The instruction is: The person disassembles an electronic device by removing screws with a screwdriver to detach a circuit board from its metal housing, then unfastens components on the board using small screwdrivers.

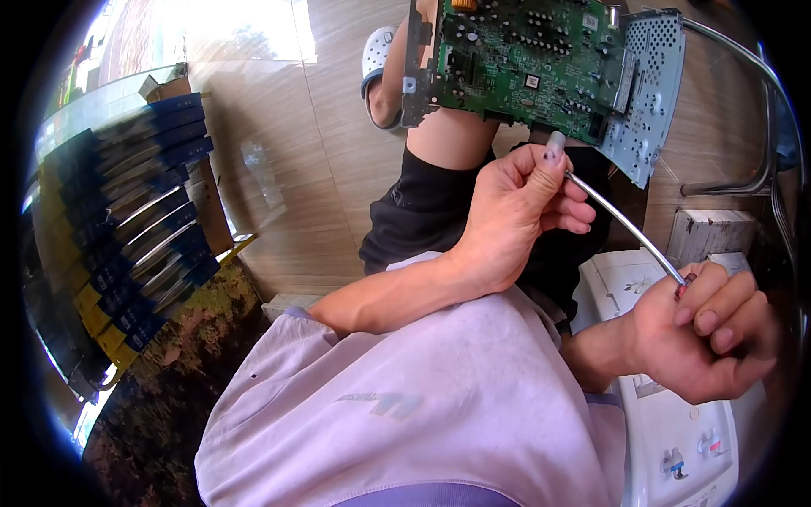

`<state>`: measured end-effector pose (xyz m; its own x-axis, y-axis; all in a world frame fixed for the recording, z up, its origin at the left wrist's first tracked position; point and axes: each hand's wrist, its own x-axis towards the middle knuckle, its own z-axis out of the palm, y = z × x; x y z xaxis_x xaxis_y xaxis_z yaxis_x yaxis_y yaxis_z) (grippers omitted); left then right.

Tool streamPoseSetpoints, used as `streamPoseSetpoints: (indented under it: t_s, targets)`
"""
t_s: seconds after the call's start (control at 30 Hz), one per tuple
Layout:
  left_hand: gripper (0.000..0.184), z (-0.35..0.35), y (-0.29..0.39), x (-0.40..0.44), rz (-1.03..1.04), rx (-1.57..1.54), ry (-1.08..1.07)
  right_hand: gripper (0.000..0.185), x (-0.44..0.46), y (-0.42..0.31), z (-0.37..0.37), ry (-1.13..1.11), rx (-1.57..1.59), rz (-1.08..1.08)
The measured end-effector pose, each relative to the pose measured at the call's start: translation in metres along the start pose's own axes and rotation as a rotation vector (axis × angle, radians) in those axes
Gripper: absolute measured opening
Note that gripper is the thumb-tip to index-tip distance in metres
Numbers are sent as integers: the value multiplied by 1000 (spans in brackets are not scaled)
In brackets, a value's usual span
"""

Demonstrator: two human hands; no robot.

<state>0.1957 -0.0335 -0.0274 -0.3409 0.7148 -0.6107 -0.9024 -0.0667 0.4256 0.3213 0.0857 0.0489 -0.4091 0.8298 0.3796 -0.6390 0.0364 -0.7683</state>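
Note:
My right hand (710,334) is closed around the handle of a screwdriver (629,226), with only a bit of red showing by the fingers. The long metal shaft slants up and left to my left hand (528,190), whose thumb and fingers pinch around its tip. Whether a small screw sits at that tip I cannot make out. Just beyond my left fingers, a green circuit board (524,68) on a perforated metal chassis plate (650,97) lies over my knees. The board carries many small capacitors and chips.
Blue and yellow boxes (144,228) are stacked at left beside a camouflage-patterned cloth (182,372). A clear plastic bottle (262,173) lies on the tiled floor (287,211). At right stand a white water dispenser (693,439) with blue and red taps and a metal tube frame (764,135).

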Motion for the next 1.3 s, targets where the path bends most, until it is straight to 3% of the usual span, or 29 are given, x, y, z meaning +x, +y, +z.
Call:
streamPoseSetpoints:
  t_s: [0.3,0.67,1.3]
  targets:
    - [33,5,-1,-2,172,17,58,49,-16,18,10,195,-116,-28]
    - [33,15,2,6,211,-34,96,48,-30,20,12,-60,-37,-59]
    - [26,18,-20,16,268,39,110,40,-44,19,24,-103,-286,-205]
